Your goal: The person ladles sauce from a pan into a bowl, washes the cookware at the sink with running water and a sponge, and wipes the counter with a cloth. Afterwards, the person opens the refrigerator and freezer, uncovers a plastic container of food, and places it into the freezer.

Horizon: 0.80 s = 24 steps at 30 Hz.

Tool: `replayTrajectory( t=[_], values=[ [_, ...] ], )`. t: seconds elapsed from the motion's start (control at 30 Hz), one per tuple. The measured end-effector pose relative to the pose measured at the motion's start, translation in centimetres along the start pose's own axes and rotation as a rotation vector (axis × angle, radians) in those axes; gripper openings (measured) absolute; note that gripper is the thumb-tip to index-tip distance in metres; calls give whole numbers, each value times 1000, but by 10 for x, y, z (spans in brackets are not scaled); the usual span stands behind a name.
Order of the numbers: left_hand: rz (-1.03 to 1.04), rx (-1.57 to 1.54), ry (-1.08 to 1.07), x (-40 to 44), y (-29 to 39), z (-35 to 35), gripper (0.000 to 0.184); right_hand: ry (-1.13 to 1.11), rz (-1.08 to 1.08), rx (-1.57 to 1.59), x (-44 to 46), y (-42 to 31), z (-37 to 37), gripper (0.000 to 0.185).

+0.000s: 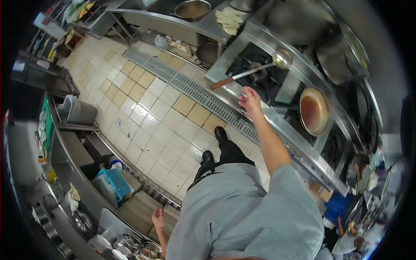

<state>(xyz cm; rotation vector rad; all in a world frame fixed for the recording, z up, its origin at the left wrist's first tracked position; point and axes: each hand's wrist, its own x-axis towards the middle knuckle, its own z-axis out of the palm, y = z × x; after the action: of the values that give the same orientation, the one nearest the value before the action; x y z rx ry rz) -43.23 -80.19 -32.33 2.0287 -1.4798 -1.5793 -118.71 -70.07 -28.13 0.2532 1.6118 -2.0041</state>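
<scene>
My right hand [250, 102] is at the front edge of the stove [271, 113], its fingers loosely bent and apart, with nothing in it. Just beyond its fingertips lies a ladle [253, 71]; its wooden handle sticks out over the stove's edge and its metal bowl rests behind the burner. A pan [314, 112] with reddish-brown residue sits on the stove to the right of this hand. Low at the left, my left hand [159, 219] hangs beside my body near the lower counter, fingers slightly curled and empty.
A metal drain grate [186, 82] runs along the tiled floor [151, 125] before the stove. Large pots [340, 58] stand behind the burners. A blue bin [116, 184], metal bowls [123, 248] and a lined bin [80, 112] are at the left. People's arms show at the lower right.
</scene>
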Motion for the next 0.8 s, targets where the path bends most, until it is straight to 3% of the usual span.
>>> replayTrajectory(
  t=[0.03, 0.1, 0.17, 0.2, 0.33, 0.4, 0.6, 0.8],
  values=[
    [-23, -18, 46, -6, -31, -4, 43, 20, 33, 33, 10, -1, 3, 35],
    [-116, 44, 110, -62, -29, 7, 38, 5, 98, 75, 43, 7, 0, 35],
    [-320, -49, 200, -77, -152, 7, 37, 22, 152, 36, 65, 12, 13, 32],
    [-373, -6, 196, -99, -160, 19, 37, -1, 161, 33, 70, 15, 18, 32],
    [-454, 43, 136, -138, -136, 102, 38, -99, 229, 53, 83, 28, 37, 41],
    [-454, 17, 127, -141, -120, 135, 38, -180, 363, -42, 70, 30, 48, 45],
    [-415, -34, 121, -139, -52, 183, 38, -260, 523, 119, 75, 69, 76, 57],
    [-399, -32, 136, -155, -36, 192, 38, -323, 540, 498, 77, 79, 103, 45]
  ],
)
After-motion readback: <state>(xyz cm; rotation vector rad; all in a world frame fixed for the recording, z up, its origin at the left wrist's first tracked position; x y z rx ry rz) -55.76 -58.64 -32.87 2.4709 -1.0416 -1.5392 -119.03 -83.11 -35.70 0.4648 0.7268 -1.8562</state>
